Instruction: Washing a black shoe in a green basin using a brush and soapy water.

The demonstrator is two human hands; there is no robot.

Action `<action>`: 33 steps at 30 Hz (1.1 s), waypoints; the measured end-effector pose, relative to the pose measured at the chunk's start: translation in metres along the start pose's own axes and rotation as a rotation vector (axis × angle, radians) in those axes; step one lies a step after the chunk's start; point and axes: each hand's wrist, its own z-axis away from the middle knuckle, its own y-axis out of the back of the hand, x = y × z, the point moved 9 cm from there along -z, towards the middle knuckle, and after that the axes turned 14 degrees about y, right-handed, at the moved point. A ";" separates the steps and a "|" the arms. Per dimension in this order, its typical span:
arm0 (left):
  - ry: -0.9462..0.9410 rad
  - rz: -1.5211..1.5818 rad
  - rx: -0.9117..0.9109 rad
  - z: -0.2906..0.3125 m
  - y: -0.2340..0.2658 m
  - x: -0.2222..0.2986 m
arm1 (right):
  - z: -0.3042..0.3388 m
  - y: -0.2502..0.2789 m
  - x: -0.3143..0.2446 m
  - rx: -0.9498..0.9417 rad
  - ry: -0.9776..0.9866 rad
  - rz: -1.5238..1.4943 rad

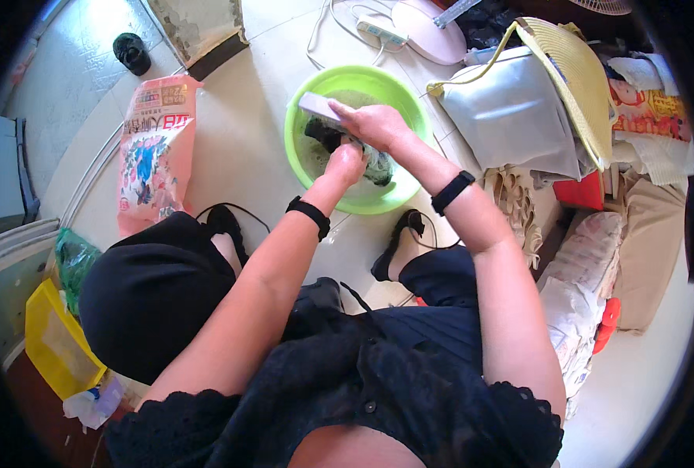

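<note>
A lime-green basin (pixel 294 160) stands on the floor between my feet, with cloudy, sudsy water in it. Inside it is a wet, dark shoe (pixel 325 134), black at one end and greyish at the other. My left hand (pixel 347 162) is closed on the shoe's middle, with the fingertips partly hidden. My right hand (pixel 378 127) grips a pale lavender, flat-backed scrubbing brush (pixel 320 107) just above the shoe. The brush's underside is hidden from me.
A pink printed bag (pixel 158 152) stands left of the basin, and a black shoe (pixel 131 54) lies farther off. Behind are a power strip (pixel 382 33) and a pink round base (pixel 433 35). To the right sit a grey bag (pixel 511 109) and a yellow woven hat (pixel 569 82).
</note>
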 end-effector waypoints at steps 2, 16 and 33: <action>-0.066 -0.018 0.060 0.000 0.002 0.008 | 0.001 0.006 0.004 0.137 -0.098 -0.049; -0.127 -0.267 -0.081 -0.003 -0.005 0.038 | 0.026 0.019 0.012 -0.056 0.066 0.186; -0.051 -0.166 -0.065 -0.008 0.009 0.025 | 0.096 0.030 0.030 -0.144 -0.116 0.053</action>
